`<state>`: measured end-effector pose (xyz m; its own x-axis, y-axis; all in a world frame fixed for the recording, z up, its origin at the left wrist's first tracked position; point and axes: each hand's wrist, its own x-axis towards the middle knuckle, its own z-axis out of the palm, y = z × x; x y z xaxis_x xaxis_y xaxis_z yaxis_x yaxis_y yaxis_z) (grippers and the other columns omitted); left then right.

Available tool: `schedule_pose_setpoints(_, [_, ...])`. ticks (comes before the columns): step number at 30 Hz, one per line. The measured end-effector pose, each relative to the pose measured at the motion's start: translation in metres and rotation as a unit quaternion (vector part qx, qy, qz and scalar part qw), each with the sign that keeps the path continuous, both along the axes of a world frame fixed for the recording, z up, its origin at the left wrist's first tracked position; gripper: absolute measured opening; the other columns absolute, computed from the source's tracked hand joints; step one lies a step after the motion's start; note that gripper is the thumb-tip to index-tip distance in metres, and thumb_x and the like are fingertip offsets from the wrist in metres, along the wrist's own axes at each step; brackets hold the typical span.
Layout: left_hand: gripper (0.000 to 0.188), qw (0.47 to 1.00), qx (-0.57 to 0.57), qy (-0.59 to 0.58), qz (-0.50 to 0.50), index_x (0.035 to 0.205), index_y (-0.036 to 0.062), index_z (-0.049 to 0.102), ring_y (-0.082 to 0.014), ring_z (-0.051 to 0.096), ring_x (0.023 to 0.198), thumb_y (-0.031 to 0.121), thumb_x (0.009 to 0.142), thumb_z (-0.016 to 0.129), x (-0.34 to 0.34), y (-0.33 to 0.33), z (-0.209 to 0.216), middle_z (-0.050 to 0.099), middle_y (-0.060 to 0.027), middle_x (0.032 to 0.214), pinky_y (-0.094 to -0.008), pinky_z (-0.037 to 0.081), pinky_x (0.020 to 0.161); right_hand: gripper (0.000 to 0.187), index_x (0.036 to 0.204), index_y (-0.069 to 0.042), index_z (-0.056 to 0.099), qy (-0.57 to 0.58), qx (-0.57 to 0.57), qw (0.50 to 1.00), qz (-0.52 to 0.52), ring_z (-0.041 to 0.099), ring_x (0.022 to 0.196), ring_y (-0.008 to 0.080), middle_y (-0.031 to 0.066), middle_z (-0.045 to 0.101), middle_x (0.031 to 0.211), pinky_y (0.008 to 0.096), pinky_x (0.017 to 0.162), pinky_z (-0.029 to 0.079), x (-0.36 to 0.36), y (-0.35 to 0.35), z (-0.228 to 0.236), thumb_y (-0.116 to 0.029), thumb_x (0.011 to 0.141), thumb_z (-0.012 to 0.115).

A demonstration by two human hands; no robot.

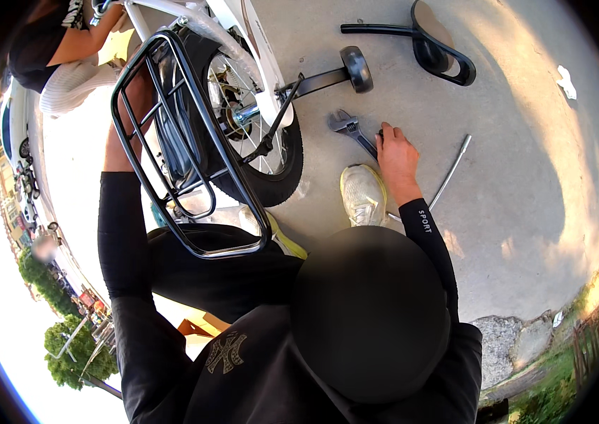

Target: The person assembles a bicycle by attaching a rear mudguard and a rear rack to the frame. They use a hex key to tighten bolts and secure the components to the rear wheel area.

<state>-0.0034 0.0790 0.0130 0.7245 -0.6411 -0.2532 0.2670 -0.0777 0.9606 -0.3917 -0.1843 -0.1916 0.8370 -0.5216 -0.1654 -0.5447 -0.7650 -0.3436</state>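
My right hand (400, 164) is low over the pavement, its fingers closed round the handle of a grey adjustable wrench (347, 125). The wrench's jaws point toward the bicycle wheel (292, 159). On the left, my bare left forearm (120, 145) reaches behind a black tubular luggage rack (236, 177). That hand's fingers are hidden by the rack and the black mudguard (176, 134). The rack stands beside the spoked wheel of a white-framed bicycle (261, 63). A small black training wheel (357, 69) sticks out from the axle on a flat bracket.
A black saddle-like part with a tube (432, 42) lies farther off. A thin metal rod (453, 169) lies right of my hand. Another person's arm (87, 44) is at upper left. My shoe (363, 194) stands near the wrench. Stones (501, 346) edge the pavement at lower right.
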Motion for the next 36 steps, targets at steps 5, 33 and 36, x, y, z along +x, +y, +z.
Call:
schedule_pose_setpoints(5, [0.049,1.000,0.013,0.001,0.021,0.141,0.0031,0.050,-0.0178,0.055,0.121,0.035,0.103,0.055,0.001,-0.003,-0.004,0.057,-0.0097,0.133,-0.0366,0.046,0.100,0.032,0.114,-0.009,0.060,-0.008,-0.063,0.996,0.063,0.068,0.085,0.0258,0.0080,0.064,0.094,0.0381,0.063,0.057,-0.006,0.014,0.011,-0.026,0.088,0.068])
schedule_pose_setpoints(33, [0.036,0.971,0.090,0.207,0.081,0.134,-0.0003,0.052,-0.0117,0.062,0.108,0.012,0.100,0.057,-0.147,0.071,0.023,0.065,-0.0057,0.112,-0.0283,0.054,0.090,0.035,0.127,0.005,0.059,-0.220,0.552,0.804,-0.004,0.066,0.110,0.0161,0.0112,0.070,0.117,0.0288,0.097,0.050,0.131,0.028,0.073,0.003,0.093,0.057])
schedule_pose_setpoints(36, [0.047,0.919,0.326,-0.154,-0.160,0.125,-0.0005,0.057,-0.0189,0.063,0.104,-0.002,0.082,0.074,-0.163,0.078,0.029,0.066,-0.0087,0.112,-0.0308,0.052,0.087,0.035,0.127,0.004,0.060,-0.238,0.541,0.806,-0.023,0.066,0.108,0.0150,0.0108,0.070,0.117,0.0286,0.095,0.051,0.128,0.033,0.080,0.002,0.092,0.058])
